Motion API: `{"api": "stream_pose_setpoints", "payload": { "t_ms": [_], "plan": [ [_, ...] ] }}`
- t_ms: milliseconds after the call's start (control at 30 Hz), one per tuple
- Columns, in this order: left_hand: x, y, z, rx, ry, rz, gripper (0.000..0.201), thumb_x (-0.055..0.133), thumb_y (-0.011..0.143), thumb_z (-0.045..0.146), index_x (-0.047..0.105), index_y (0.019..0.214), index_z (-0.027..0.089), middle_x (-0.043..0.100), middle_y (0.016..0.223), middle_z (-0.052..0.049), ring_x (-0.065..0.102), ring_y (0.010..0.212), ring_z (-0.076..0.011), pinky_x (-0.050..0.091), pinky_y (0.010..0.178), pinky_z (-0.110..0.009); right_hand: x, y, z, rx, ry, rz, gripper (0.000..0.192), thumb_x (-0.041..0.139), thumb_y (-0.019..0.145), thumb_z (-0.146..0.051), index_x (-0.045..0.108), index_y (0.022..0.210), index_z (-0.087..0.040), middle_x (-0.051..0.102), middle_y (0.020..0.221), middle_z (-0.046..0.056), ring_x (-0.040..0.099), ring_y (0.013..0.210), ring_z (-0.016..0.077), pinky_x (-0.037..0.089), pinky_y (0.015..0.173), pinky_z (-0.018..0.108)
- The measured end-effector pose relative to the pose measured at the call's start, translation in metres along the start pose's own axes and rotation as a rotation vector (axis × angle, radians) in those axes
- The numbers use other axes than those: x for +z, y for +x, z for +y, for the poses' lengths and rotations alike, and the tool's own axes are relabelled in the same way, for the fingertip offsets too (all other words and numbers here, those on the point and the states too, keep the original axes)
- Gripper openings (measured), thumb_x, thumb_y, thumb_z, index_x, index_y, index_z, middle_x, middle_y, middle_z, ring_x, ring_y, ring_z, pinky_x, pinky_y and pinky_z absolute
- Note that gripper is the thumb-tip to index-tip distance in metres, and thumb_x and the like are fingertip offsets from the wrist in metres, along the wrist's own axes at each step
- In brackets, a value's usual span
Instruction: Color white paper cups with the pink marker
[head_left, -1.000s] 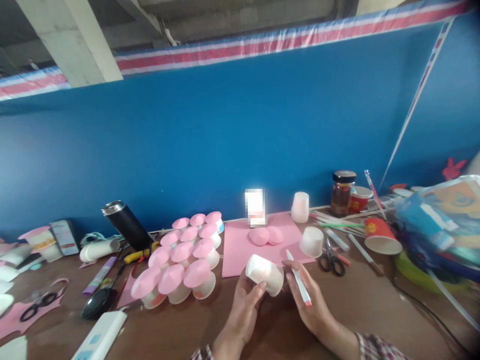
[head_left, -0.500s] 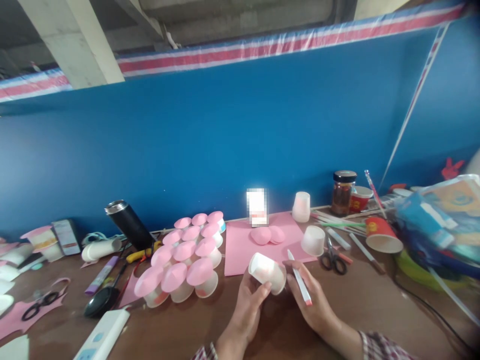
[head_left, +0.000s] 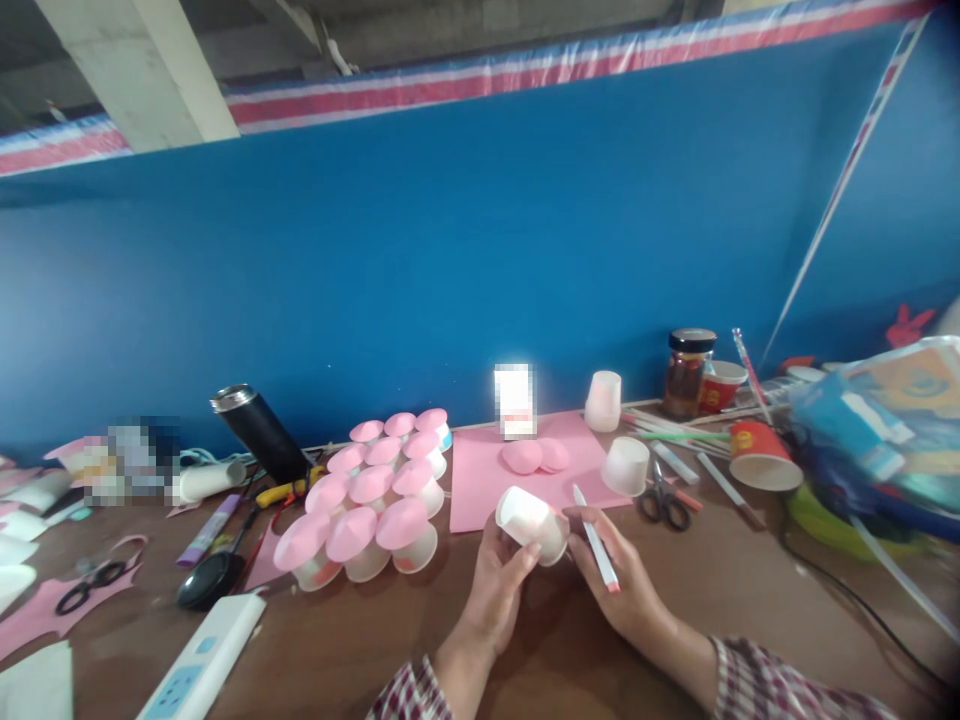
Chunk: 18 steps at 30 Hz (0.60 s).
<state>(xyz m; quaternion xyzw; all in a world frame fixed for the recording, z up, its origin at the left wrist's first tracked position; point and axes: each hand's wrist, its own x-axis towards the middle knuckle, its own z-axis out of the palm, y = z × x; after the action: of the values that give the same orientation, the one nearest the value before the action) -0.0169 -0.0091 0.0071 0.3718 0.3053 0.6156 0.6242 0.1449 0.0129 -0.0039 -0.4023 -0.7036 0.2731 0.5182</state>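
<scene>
Matt white paper cup (head_left: 531, 522), smooth plastic marker (head_left: 596, 550), matt pink paper sheet (head_left: 484, 480), brown wood-look table (head_left: 735, 590).

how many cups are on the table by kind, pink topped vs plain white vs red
Pink-topped cups: 9
Plain white cups: 3, one in the left hand, one upturned by the scissors, one at the wall
Red cups: 2, one on its side, one by the jar
Total: 14

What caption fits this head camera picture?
Left hand holds a white paper cup, right hand a pen.
</scene>
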Motion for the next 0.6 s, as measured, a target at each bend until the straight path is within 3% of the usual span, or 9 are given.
{"api": "stream_pose_setpoints", "payload": {
  "t_ms": [267,467,600],
  "plan": [
    [0.0028,0.0013,0.0011,-0.003,-0.060,-0.025,0.045,0.064,0.084,0.031,0.057,0.126,0.018,0.068,0.113,-0.013,0.061,0.108,-0.0283,0.041,0.098,-0.044,0.0010,-0.0011,0.0017,-0.004,0.006,0.000,0.019,0.056,0.091,-0.026,0.058,0.109,-0.019,0.070,0.094,0.006,0.069,0.076,0.0177,0.056,0.072,0.026],
    [0.0004,-0.0003,-0.0018,-0.002,-0.011,0.028,0.055,0.072,0.078,0.030,0.054,0.129,0.020,0.067,0.117,-0.012,0.060,0.111,-0.0278,0.041,0.100,-0.043,-0.0007,-0.0015,-0.0023,-0.014,0.036,-0.043,0.015,0.056,0.090,-0.023,0.057,0.105,-0.020,0.069,0.090,0.005,0.068,0.076,0.0177,0.056,0.070,0.026],
    [-0.0003,-0.0015,-0.0022,-0.007,-0.011,0.061,0.066,0.075,0.075,0.029,0.047,0.134,0.025,0.064,0.123,-0.010,0.057,0.116,-0.0272,0.040,0.103,-0.044,-0.0010,-0.0017,-0.0042,-0.036,0.022,0.002,0.008,0.058,0.090,-0.023,0.057,0.097,-0.020,0.067,0.084,0.004,0.066,0.071,0.0168,0.055,0.067,0.026]
  ]
}}
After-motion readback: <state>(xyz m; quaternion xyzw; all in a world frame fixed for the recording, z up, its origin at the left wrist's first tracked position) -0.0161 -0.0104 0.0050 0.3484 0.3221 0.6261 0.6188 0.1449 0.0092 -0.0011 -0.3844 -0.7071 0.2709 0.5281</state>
